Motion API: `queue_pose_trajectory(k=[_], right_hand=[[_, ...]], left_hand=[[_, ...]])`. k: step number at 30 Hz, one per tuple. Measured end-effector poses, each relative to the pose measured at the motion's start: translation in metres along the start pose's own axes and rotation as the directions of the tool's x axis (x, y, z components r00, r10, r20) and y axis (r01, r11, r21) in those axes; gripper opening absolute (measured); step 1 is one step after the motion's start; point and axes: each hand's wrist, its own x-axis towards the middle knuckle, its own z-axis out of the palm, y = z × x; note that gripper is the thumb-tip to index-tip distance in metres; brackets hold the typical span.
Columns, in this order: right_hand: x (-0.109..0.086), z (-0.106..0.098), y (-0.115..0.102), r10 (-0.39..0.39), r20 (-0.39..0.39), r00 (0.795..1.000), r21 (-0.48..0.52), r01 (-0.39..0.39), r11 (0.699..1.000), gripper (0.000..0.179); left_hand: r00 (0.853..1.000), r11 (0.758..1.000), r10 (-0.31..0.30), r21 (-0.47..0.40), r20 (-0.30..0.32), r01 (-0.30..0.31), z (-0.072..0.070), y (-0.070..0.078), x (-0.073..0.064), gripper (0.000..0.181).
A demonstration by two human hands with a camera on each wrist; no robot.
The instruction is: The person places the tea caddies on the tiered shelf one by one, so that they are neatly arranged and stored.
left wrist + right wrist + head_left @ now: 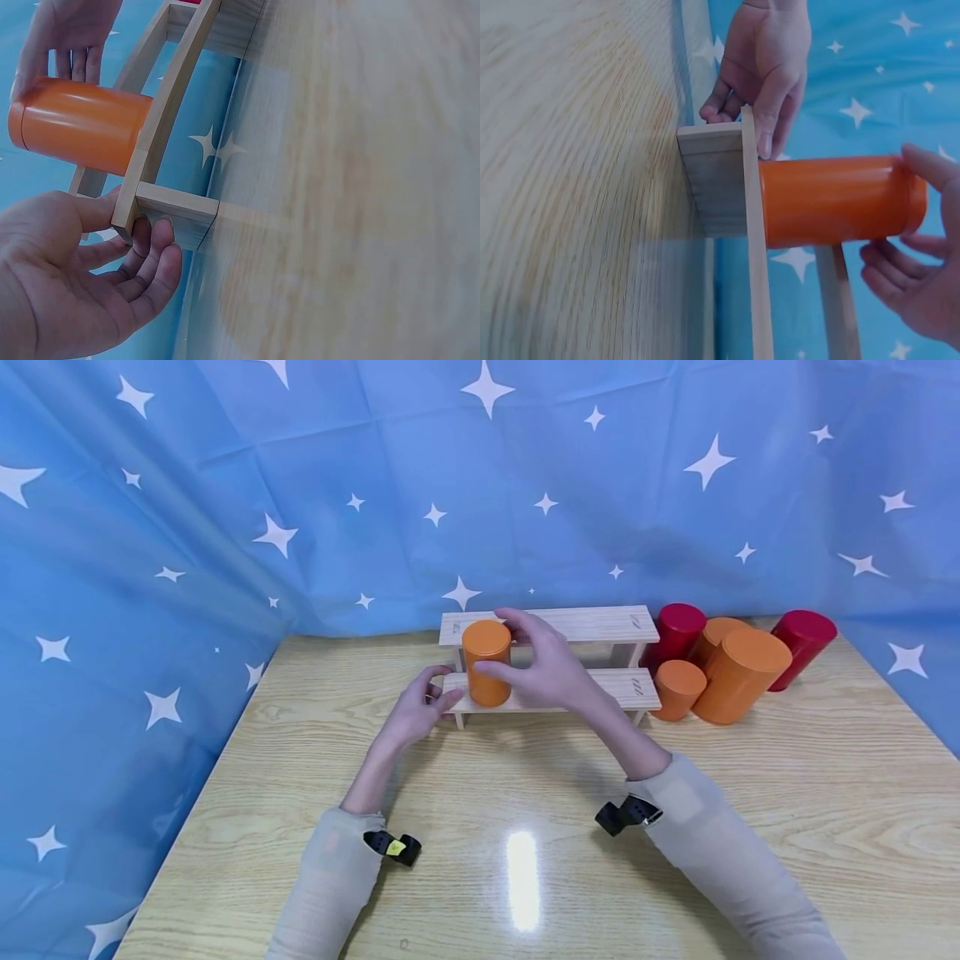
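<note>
An orange canister [487, 670] stands upright near the left end of the lower board of a two-step wooden rack [622, 688]. My right hand [551, 664] holds it near its top, thumb on the near side and fingers round the far side. In the right wrist view, the canister's base [780, 202] meets the board. My left hand [415, 708] grips the left end of the lower board. The left wrist view shows that thumb on top beside the canister [82, 124], with the other fingers [154, 262] curled beneath the board.
Right of the rack stand a small orange canister [678, 689], a large orange canister [742, 672], another orange one [716, 635] behind, and two red canisters [678, 627], the second leaning in view at the far right. A blue star-patterned cloth [420, 460] hangs behind the wooden table [465, 810].
</note>
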Motion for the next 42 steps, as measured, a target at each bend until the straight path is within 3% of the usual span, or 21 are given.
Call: queue_pose_trajectory(k=[15,29,37,42], right_hand=[[-0.025,-0.036,0.015,-0.115,-0.139,0.984,-0.024,0.113,0.993,0.067],[-0.055,-0.08,0.024,-0.062,-0.226,0.972,-0.1,0.04,0.994,0.061],[-0.077,-0.107,0.029,0.024,-0.256,0.966,-0.14,-0.062,0.988,0.061],[-0.086,-0.122,0.036,0.041,-0.279,0.959,-0.153,-0.086,0.984,0.061]], left_hand=[[0.999,0.999,-0.035,-0.01,0.007,0.035,0.0,0.002,0.0,0.052],[1.0,1.0,-0.014,0.0,-0.006,0.014,0.001,-0.001,-0.001,0.049],[1.0,1.0,-0.01,0.002,-0.003,0.01,0.002,-0.001,0.0,0.048],[1.0,1.0,-0.001,-0.002,-0.003,0.001,0.001,-0.001,0.0,0.049]])
